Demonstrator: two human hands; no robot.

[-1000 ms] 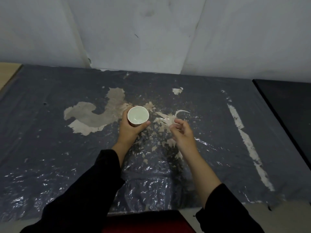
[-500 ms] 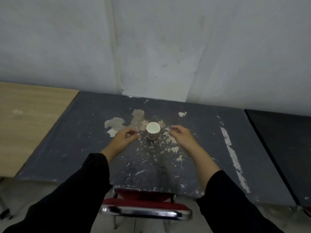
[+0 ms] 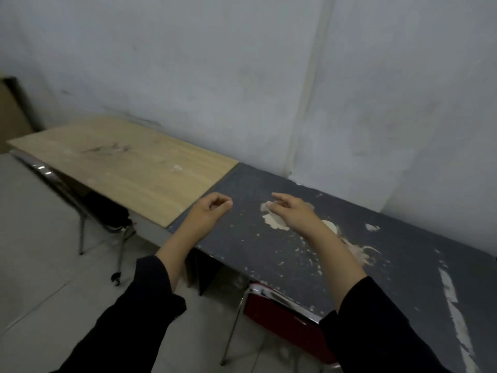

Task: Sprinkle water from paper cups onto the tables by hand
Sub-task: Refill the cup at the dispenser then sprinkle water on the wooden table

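Note:
The white paper cup (image 3: 330,226) stands on the worn dark table (image 3: 258,254), mostly hidden behind my right forearm; only part of its rim shows. My left hand (image 3: 211,210) hovers over the table's left end, holding nothing, its fingers curled in against the thumb. My right hand (image 3: 291,212) floats above the peeled pale patch, fingers stretched out to the left and empty, a little left of the cup. Both sleeves are black.
A light wooden table (image 3: 129,162) adjoins the dark one on the left, both against a grey-white wall. A red chair (image 3: 282,310) is tucked under the dark table's front edge. Another metal-framed chair (image 3: 80,208) stands under the wooden table, on a grey tiled floor.
My left hand let go of the cup, which now stands on the table. The view swung left and pulled back, bringing the wooden table into sight. Both hands shifted left of the cup.

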